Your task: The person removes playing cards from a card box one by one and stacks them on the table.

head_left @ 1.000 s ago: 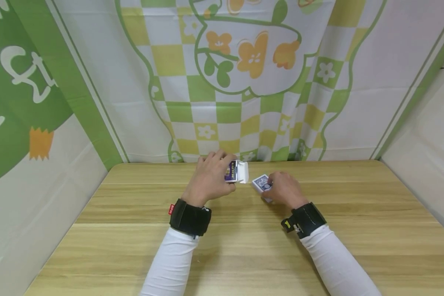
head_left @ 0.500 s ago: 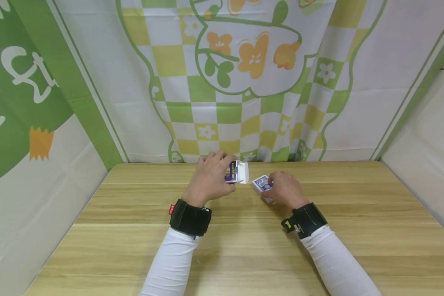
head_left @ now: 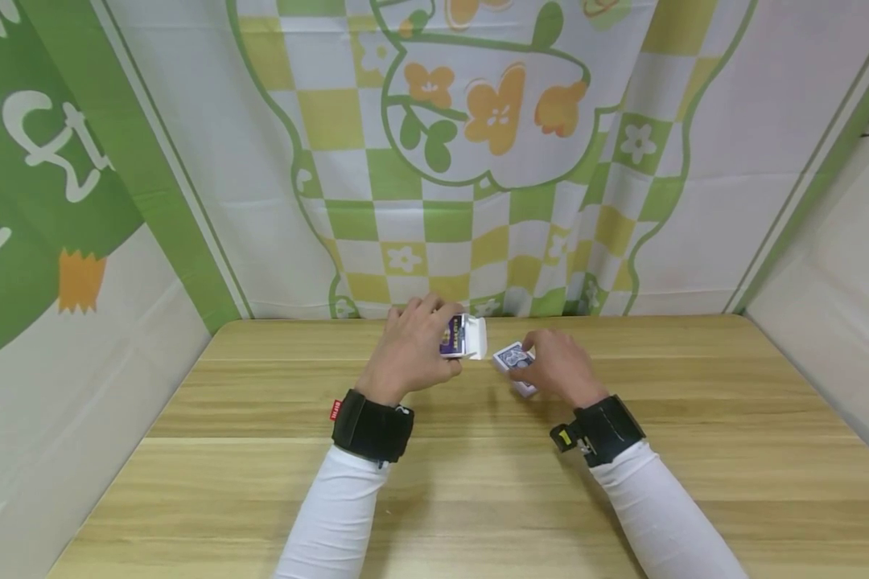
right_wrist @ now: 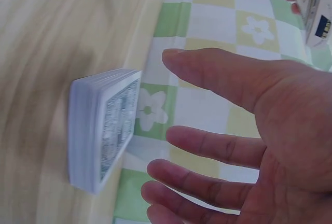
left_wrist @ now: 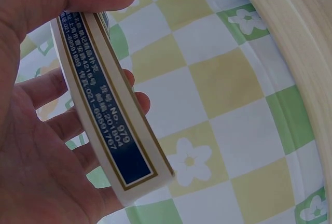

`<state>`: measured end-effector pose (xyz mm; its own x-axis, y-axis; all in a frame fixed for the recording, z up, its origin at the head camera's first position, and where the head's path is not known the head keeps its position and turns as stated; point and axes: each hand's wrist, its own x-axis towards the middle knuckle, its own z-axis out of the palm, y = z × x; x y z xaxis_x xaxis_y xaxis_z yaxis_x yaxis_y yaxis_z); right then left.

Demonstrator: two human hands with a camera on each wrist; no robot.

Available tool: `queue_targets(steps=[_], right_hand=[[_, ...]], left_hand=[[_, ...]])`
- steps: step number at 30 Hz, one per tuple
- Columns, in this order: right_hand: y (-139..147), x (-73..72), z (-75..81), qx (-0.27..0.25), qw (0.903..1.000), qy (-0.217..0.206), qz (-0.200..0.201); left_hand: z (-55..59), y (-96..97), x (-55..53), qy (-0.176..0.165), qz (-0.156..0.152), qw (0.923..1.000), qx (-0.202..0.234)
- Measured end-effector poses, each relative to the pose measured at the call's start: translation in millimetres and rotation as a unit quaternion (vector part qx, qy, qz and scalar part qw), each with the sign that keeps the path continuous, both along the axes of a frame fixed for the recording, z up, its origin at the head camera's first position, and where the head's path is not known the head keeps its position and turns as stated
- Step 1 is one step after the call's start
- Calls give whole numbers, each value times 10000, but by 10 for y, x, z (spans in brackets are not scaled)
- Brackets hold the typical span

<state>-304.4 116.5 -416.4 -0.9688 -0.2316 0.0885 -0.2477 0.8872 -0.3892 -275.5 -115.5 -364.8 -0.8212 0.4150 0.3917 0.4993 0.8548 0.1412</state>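
Observation:
My left hand (head_left: 413,346) grips a playing card box (head_left: 453,336) above the table. The white end flap of the box hangs open toward the right. In the left wrist view, thumb and fingers hold the box's narrow side (left_wrist: 106,99), dark blue with printed numbers. A squared deck of playing cards (head_left: 510,356) with blue patterned backs lies on the table to the right of the box. Over its near right part is my right hand (head_left: 559,368). The right wrist view shows this hand's fingers (right_wrist: 218,149) spread and apart from the deck (right_wrist: 85,130).
Both the box and the deck are near the back of the wooden table (head_left: 478,498). Behind its far edge hangs a green, yellow and white checkered curtain (head_left: 449,217), with cloth walls at left and right.
My right hand has come off the deck, moving slightly up and back, with thumb and fingers wider apart. The deck stays on the table. My left hand and the box have not moved.

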Motion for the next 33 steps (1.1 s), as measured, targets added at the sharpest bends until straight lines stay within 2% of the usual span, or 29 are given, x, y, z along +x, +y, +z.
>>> queue_targets(steps=[13, 17, 25, 29, 33], right_hand=[[-30, 59, 161, 40, 9996, 266, 28], [-22, 82, 216, -151, 9988, 434, 147], [-15, 126, 362, -1245, 9915, 248, 279], [-14, 152, 418, -1711, 9839, 350, 387], [-27, 187, 464, -2268, 9719, 416, 475]], left_hand=[[6, 12, 3, -37, 15, 10000, -18], [10, 20, 0, -63, 9, 10000, -30], [-2, 30, -6, -44, -15, 9999, -89], [-14, 41, -11, -31, -15, 9999, -144], [-25, 51, -10, -25, -5, 9998, -181]])
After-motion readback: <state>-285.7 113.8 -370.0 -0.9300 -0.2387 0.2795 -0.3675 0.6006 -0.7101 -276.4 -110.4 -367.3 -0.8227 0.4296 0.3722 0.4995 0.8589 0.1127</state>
